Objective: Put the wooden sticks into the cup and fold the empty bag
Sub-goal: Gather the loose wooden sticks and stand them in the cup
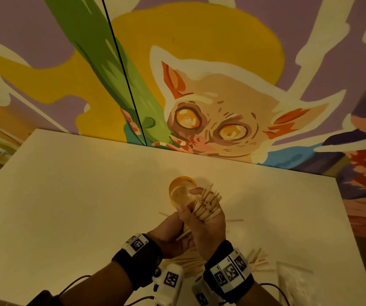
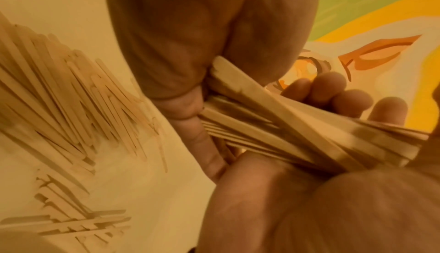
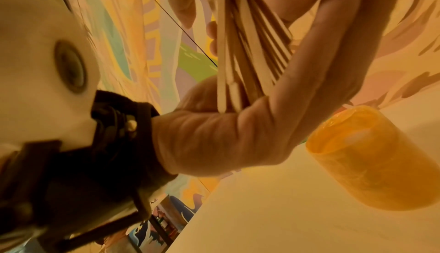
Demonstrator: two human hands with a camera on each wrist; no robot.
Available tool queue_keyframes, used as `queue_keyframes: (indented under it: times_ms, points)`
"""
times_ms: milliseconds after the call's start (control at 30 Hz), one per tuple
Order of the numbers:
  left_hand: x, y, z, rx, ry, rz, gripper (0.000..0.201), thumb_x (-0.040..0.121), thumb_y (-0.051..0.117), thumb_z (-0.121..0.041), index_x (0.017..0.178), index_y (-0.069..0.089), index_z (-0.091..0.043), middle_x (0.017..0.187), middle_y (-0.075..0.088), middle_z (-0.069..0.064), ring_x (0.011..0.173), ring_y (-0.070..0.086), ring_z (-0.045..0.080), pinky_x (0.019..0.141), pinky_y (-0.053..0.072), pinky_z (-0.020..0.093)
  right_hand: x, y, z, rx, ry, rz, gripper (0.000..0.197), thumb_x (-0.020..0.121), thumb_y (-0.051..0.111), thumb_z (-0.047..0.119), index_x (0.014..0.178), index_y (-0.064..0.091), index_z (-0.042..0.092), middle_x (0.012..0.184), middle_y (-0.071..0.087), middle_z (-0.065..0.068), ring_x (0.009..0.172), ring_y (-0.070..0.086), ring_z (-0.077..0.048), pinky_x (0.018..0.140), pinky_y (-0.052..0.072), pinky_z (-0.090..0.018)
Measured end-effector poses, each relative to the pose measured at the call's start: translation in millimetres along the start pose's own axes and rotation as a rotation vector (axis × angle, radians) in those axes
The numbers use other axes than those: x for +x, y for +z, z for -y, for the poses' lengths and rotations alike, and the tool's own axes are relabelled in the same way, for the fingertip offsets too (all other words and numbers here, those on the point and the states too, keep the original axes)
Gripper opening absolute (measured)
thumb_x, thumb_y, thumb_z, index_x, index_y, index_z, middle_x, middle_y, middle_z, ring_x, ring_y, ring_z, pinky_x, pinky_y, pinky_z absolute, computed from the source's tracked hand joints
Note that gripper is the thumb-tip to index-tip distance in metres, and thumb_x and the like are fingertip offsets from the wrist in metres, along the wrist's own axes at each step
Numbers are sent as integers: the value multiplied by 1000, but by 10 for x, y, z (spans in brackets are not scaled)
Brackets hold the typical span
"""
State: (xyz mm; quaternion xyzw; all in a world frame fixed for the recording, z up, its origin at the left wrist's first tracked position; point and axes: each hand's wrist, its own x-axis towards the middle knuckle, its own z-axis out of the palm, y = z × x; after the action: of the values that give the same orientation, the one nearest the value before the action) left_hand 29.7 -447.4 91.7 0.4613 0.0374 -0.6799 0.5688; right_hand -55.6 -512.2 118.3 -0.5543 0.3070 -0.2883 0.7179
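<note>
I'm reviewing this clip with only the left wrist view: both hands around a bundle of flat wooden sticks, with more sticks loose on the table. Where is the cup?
Observer: The translucent orange plastic cup stands upright on the white table, just beyond the hands.
Operator: Is the bundle in it yet?
Observer: No. In the head view the right hand holds the bundle of flat wooden sticks beside the cup's rim, with its far ends fanned out. The left hand has its grip on the near ends. I see no sticks in the cup.
Operator: And the bag?
Observer: The clear plastic bag lies flat and unfolded at the table's near right.
</note>
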Motion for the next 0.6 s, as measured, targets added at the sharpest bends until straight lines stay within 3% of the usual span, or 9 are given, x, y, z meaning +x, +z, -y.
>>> queue_keyframes:
  times_ms: [100, 233, 300, 367, 400, 433, 533, 600]
  points:
    - [-5, 6, -5, 12, 0, 21, 66, 78, 72, -55, 129, 65, -14, 132, 66, 9, 121, 62, 24, 83, 59, 31, -2, -37, 14, 6, -10, -1, 30, 73, 81, 17, 93, 68, 0, 77, 72, -9, 76, 71, -19, 68, 57, -25]
    - [25, -5, -25, -2, -4, 36, 48, 88, 67, -48, 120, 66, -13, 120, 64, 10, 102, 66, 20, 78, 55, 28, 13, -50, 15, -39, 23, 4, 21, 79, 78, 17, 71, 70, -1, 66, 73, -10, 65, 71, -17, 61, 53, -23]
    - [64, -60, -18, -7, -24, 16, 34, 99, 54, -39, 111, 68, -10, 104, 70, 7, 89, 70, 17, 71, 58, 26, 44, -51, -9, -65, 46, -9, 28, 86, 75, 14, 62, 67, 0, 66, 72, -17, 64, 70, -18, 65, 54, -24]
    - [91, -126, -24, 24, -40, -25, 34, 104, 41, -25, 91, 67, -7, 79, 70, 5, 70, 71, 15, 59, 58, 26, 91, -19, -46, -79, 74, -40, 43, 92, 67, 18, 56, 58, -6, 61, 66, -24, 59, 66, -20, 65, 54, -26]
    - [86, -156, -37, 46, -47, -54, 36, 104, 41, -21, 85, 68, -8, 75, 68, 6, 66, 70, 16, 57, 58, 27, 124, 2, -63, -77, 84, -64, 48, 94, 64, 20, 55, 54, -8, 58, 61, -26, 57, 64, -21, 64, 54, -27]
    - [88, -204, -48, 56, -43, -79, 36, 103, 43, -20, 85, 71, -7, 79, 68, 8, 70, 71, 19, 62, 60, 31, 168, 22, -73, -69, 100, -88, 50, 95, 62, 22, 53, 53, -5, 55, 57, -25, 55, 63, -22, 63, 54, -27]
    - [49, -396, -85, 110, -26, -190, 36, 101, 52, -31, 113, 69, -1, 103, 69, 16, 90, 70, 30, 86, 59, 45, 363, 14, -119, -63, 135, -127, 49, 97, 58, 29, 54, 53, 6, 56, 58, -15, 59, 64, -26, 64, 54, -27]
    - [-29, -589, -71, 228, -43, -217, 38, 102, 52, -31, 114, 68, 1, 105, 71, 18, 88, 70, 29, 85, 58, 42, 548, -33, -166, -112, 134, -167, 52, 95, 59, 37, 61, 57, -3, 65, 66, -21, 66, 68, -29, 66, 53, -26]
